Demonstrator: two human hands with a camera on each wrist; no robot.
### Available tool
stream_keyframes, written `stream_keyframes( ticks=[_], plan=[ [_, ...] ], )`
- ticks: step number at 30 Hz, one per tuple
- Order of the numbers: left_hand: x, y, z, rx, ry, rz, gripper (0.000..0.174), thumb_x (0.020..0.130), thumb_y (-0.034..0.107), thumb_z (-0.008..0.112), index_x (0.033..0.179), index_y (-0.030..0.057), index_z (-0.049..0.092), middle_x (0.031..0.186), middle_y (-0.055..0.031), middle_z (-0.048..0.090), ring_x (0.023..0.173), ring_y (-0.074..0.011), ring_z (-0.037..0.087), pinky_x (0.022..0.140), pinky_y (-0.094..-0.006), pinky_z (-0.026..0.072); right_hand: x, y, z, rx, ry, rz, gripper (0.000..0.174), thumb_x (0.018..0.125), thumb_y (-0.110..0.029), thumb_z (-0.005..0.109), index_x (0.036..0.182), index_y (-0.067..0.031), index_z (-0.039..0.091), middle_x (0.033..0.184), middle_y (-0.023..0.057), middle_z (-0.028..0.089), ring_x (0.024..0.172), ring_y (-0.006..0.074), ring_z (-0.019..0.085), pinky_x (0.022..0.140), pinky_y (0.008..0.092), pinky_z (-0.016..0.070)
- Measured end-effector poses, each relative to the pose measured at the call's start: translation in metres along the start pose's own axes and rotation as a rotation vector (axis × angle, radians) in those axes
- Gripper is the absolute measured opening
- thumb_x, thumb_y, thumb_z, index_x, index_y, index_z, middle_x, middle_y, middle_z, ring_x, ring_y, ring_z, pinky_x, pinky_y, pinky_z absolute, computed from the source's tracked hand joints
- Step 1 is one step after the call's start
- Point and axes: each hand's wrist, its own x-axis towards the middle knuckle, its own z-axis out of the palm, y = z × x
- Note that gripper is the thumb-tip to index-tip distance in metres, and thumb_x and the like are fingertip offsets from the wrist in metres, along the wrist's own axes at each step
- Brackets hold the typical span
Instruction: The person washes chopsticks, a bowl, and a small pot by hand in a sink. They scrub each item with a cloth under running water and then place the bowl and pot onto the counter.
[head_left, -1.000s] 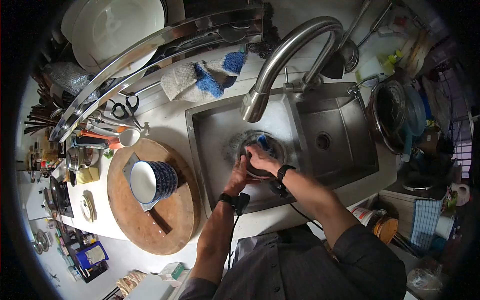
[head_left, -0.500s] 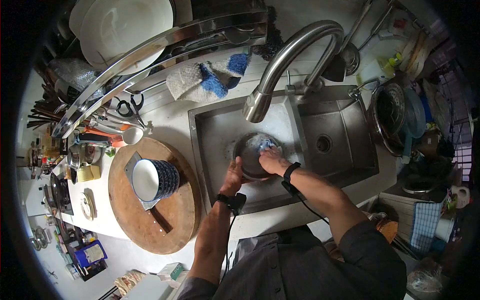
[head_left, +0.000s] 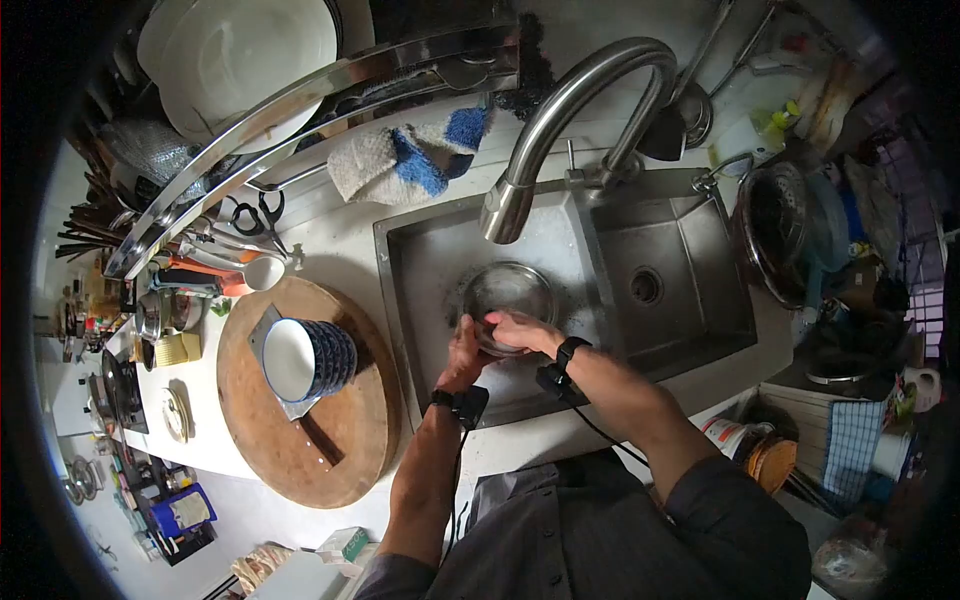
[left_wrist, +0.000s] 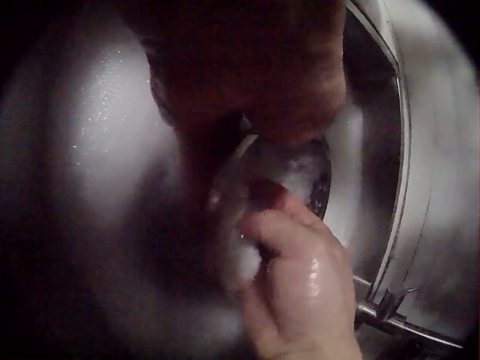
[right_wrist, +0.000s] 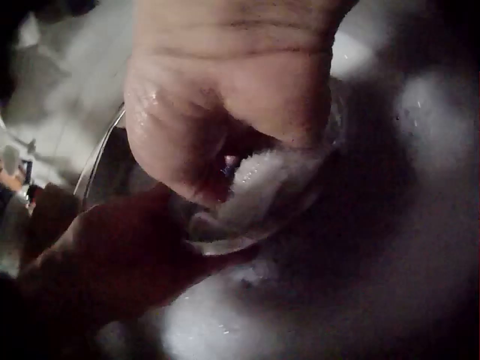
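A shiny round bowl (head_left: 512,286) is in the left basin of the steel sink (head_left: 425,262), among suds. My left hand (head_left: 462,355) grips its near left rim, the fingers dark in the left wrist view. My right hand (head_left: 523,333) is curled at the near rim, close beside the left. In the right wrist view, this hand holds a foamy white cloth (right_wrist: 274,184) with a speck of blue, pressed to the bowl's edge. The head view hides the cloth beneath the hand.
A steel faucet (head_left: 510,205) arches over the basin. To the left, a round cutting board (head_left: 245,440) bears stacked blue-patterned bowls (head_left: 335,357) and a cleaver (head_left: 318,444). A blue-and-white towel (head_left: 405,163) hangs behind the sink. Pans (head_left: 775,230) stand at the right.
My right hand has moved from the bowl's right side to the near rim beside my left hand. The blue-and-white cloth has gone out of sight in the head view.
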Motion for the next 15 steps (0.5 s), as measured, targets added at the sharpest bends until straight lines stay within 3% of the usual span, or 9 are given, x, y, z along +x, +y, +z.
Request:
stream_keyframes(
  ticks=[1,3,4,5,6,7,9,13,15],
  plan=[
    [-0.004,0.004,0.004,0.002,-0.005,0.001,0.072,0.098,0.06,0.043,0.142,0.0035,0.037,0.138,-0.0172,0.05,0.12,-0.0374,0.057,0.091,-0.0542,0.0545,0.002,0.001,-0.004,-0.001,0.005,0.0,0.037,0.081,-0.011,0.053,0.114,-0.0005,0.065,0.104,0.0138,0.07,0.099,0.026,0.065,0.08,0.036,0.0512],
    [-0.007,0.008,0.009,0.064,0.179,0.105,0.052,0.1,0.044,0.049,0.128,0.0014,0.043,0.123,-0.0206,0.056,0.1,-0.0333,0.066,0.081,-0.0467,0.0597,0.006,-0.002,-0.017,-0.6,-0.101,0.048,0.025,0.08,-0.011,0.054,0.097,0.0004,0.069,0.098,0.0151,0.071,0.095,0.0263,0.066,0.078,0.0363,0.0513],
    [-0.002,0.008,0.004,0.064,0.178,0.106,0.052,0.1,0.044,0.049,0.128,0.0014,0.043,0.123,-0.0206,0.056,0.1,-0.0333,0.066,0.081,-0.0467,0.0597,0.027,0.037,-0.02,-0.835,-0.041,-0.207,0.02,0.08,-0.009,0.054,0.092,-0.0011,0.07,0.099,0.0177,0.071,0.093,0.0282,0.067,0.079,0.0353,0.0509],
    [0.009,0.005,-0.007,0.229,0.298,0.092,0.05,0.097,0.039,0.054,0.127,0.001,0.043,0.123,-0.0221,0.056,0.101,-0.035,0.065,0.081,-0.0474,0.0584,0.026,0.037,-0.03,-0.836,-0.04,-0.208,0.02,0.08,-0.009,0.054,0.092,-0.0011,0.07,0.099,0.0177,0.071,0.093,0.0282,0.067,0.079,0.0353,0.0509],
    [0.013,0.005,-0.01,0.393,0.418,0.078,0.048,0.095,0.034,0.059,0.127,0.0006,0.043,0.122,-0.0236,0.056,0.103,-0.0367,0.064,0.082,-0.048,0.057,0.025,0.031,-0.044,-0.5,0.149,-0.196,0.022,0.082,-0.011,0.054,0.094,-0.0029,0.07,0.098,0.0188,0.071,0.092,0.0324,0.067,0.08,0.0387,0.0514],
    [0.013,0.003,-0.014,0.391,0.418,0.079,0.048,0.095,0.034,0.059,0.127,0.0006,0.043,0.122,-0.0236,0.056,0.103,-0.0367,0.064,0.082,-0.048,0.057,0.022,0.025,-0.057,-0.16,0.328,-0.18,0.023,0.084,-0.013,0.054,0.096,-0.0048,0.071,0.097,0.02,0.071,0.09,0.0367,0.067,0.082,0.0421,0.0519],
    [0.012,0.003,-0.015,1.155,0.688,0.53,0.06,0.089,0.035,0.067,0.132,-0.0012,0.045,0.128,-0.0255,0.055,0.112,-0.0426,0.056,0.088,-0.0596,0.0476,-0.009,-0.015,-0.081,-0.164,0.619,-0.194,0.022,0.085,-0.011,0.053,0.097,-0.0068,0.071,0.099,0.0195,0.07,0.094,0.0365,0.067,0.084,0.0417,0.0514],
    [-0.013,0.022,0.03,1.397,0.499,0.714,0.065,0.085,0.041,0.069,0.131,-0.0005,0.05,0.132,-0.026,0.053,0.117,-0.0419,0.053,0.095,-0.0593,0.0394,-0.016,-0.014,-0.097,-0.195,0.85,-0.163,0.029,0.084,-0.007,0.053,0.111,-0.0048,0.064,0.114,0.0203,0.064,0.109,0.0386,0.059,0.093,0.0426,0.0472],
    [-0.023,0.023,0.053,1.845,0.369,0.484,0.069,0.084,0.052,0.064,0.133,0.0041,0.055,0.142,-0.0224,0.047,0.132,-0.0365,0.044,0.106,-0.0543,0.0316,-0.012,0.005,-0.088,-0.281,0.836,-0.139,0.031,0.085,-0.006,0.052,0.114,-0.0049,0.063,0.116,0.0218,0.061,0.11,0.0401,0.058,0.094,0.0439,0.0467]
  ],
)
